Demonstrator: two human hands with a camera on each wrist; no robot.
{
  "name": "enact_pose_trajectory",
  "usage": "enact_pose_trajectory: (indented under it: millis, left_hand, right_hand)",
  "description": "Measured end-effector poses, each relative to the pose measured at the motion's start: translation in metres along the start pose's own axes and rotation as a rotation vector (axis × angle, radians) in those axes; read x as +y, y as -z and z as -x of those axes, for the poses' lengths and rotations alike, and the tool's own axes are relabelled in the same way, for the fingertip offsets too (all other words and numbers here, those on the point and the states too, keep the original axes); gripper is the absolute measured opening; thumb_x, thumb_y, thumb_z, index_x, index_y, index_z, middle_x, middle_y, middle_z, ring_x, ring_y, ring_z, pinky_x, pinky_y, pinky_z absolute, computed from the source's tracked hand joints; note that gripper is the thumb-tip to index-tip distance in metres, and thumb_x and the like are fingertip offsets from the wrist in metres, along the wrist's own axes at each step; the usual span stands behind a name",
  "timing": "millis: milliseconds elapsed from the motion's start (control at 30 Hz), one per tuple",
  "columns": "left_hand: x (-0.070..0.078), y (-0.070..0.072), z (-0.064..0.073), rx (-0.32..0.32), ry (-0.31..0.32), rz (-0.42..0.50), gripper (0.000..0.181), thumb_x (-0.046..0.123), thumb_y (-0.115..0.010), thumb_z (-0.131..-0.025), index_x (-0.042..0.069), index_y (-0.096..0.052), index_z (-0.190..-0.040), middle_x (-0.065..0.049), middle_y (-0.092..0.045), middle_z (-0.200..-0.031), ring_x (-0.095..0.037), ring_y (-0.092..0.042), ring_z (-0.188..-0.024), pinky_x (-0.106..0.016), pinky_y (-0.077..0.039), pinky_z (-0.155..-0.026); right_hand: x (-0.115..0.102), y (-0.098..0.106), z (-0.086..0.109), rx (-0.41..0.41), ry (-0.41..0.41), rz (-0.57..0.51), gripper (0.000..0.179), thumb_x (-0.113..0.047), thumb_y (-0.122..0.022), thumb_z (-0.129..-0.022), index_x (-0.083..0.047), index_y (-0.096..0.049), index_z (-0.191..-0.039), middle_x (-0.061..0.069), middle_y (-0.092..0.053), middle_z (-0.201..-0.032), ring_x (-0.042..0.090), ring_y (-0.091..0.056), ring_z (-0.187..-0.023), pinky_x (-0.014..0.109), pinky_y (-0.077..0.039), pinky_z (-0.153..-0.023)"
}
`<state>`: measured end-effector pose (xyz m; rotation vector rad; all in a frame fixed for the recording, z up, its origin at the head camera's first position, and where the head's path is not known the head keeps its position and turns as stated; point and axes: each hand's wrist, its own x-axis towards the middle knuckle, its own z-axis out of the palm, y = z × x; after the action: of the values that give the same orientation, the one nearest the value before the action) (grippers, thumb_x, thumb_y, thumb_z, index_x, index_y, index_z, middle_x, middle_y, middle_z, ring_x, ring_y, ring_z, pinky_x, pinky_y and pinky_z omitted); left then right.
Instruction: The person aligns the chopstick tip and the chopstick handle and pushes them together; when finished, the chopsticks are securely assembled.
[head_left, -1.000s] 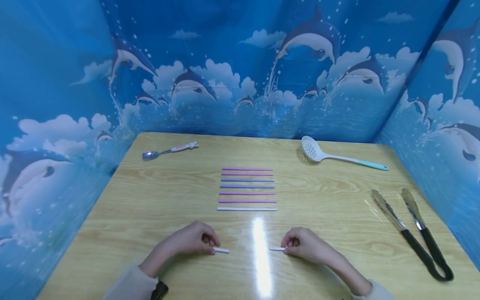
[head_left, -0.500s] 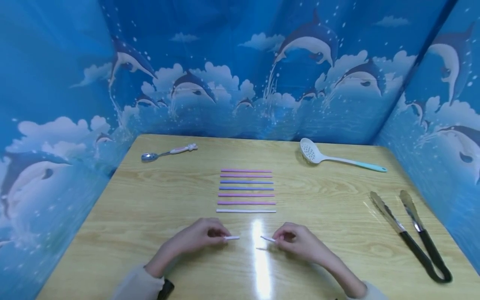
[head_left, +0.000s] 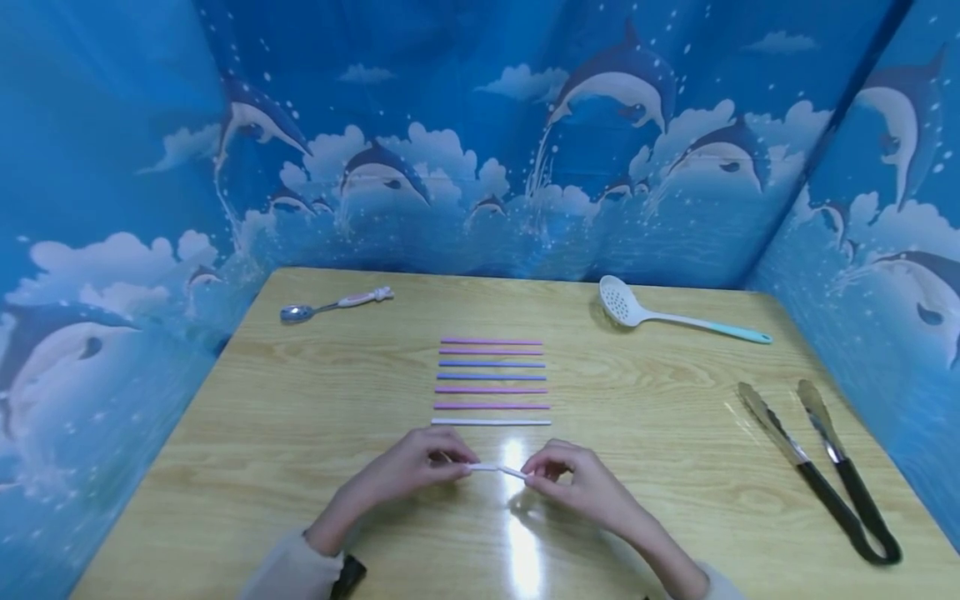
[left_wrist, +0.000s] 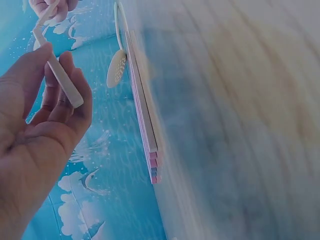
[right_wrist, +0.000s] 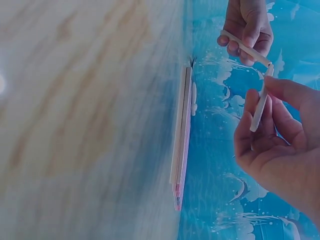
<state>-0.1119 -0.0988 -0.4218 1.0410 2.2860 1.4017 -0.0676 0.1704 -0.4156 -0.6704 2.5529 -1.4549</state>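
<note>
My left hand (head_left: 416,462) pinches a short white stick (left_wrist: 65,82) between thumb and fingers. Another short white stick (right_wrist: 261,102) is pinched by my right hand (head_left: 581,483). Both hands are raised a little over the table, and the sticks' inner ends meet at a slight angle between them. Just beyond the hands a longer white stick (head_left: 491,422) lies flat on the table. Behind it, parallel and evenly spaced, lie several pink sticks (head_left: 492,390) and blue sticks (head_left: 492,377).
A spoon (head_left: 297,313) with a pale pink handle lies at the back left of the wooden table (head_left: 300,400). At the back right is a white slotted spoon (head_left: 621,302) with a turquoise handle end. Metal tongs (head_left: 843,496) with black handles lie spread at the right.
Both hands have lifted slightly and moved inward and forward, bringing the two short white sticks from well apart to end against end. The row of sticks and the utensils have stayed put.
</note>
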Motion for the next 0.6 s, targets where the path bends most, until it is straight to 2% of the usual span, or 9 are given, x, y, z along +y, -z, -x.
enact_pose_trajectory:
  millis: [133, 300, 400, 600]
  left_hand:
    - [0.0004, -0.0011, -0.0008, 0.025, -0.011, 0.004, 0.016, 0.014, -0.068, -0.087, 0.004, -0.071, -0.099, -0.003, -0.067, -0.093, -0.003, -0.056, -0.083, -0.021, -0.053, -0.073]
    - [0.0001, -0.002, -0.0017, 0.087, -0.043, -0.012, 0.014, 0.011, -0.068, -0.087, 0.003, -0.071, -0.098, -0.004, -0.065, -0.09, -0.003, -0.054, -0.078, -0.021, -0.053, -0.068]
    - [0.0003, -0.003, -0.0031, 0.126, -0.054, -0.007, 0.013, 0.01, -0.068, -0.086, 0.003, -0.071, -0.097, -0.005, -0.066, -0.09, -0.003, -0.056, -0.077, -0.021, -0.054, -0.068]
    - [0.0021, -0.0049, -0.0058, 0.181, -0.032, 0.035, 0.014, 0.01, -0.068, -0.087, 0.002, -0.07, -0.098, -0.007, -0.069, -0.093, -0.008, -0.062, -0.084, -0.023, -0.055, -0.077]
  right_hand:
    - [0.0001, -0.0004, 0.0003, 0.03, 0.033, 0.011, 0.008, -0.01, -0.07, -0.083, -0.008, -0.07, -0.091, -0.006, -0.06, -0.079, 0.001, -0.053, -0.072, 0.022, -0.053, -0.064]
    - [0.0013, 0.0007, -0.0008, 0.119, 0.075, 0.033, 0.009, -0.007, -0.072, -0.081, -0.008, -0.072, -0.09, -0.005, -0.061, -0.078, 0.001, -0.052, -0.069, 0.021, -0.051, -0.059]
    - [0.0003, 0.0018, -0.0023, 0.156, 0.05, 0.021, 0.009, -0.009, -0.072, -0.082, -0.008, -0.073, -0.091, -0.004, -0.063, -0.08, 0.002, -0.054, -0.072, 0.022, -0.053, -0.062]
    - [-0.005, 0.0027, -0.0046, 0.2, -0.034, -0.033, 0.012, -0.014, -0.072, -0.083, -0.008, -0.073, -0.094, -0.001, -0.066, -0.085, 0.004, -0.055, -0.072, 0.02, -0.052, -0.063]
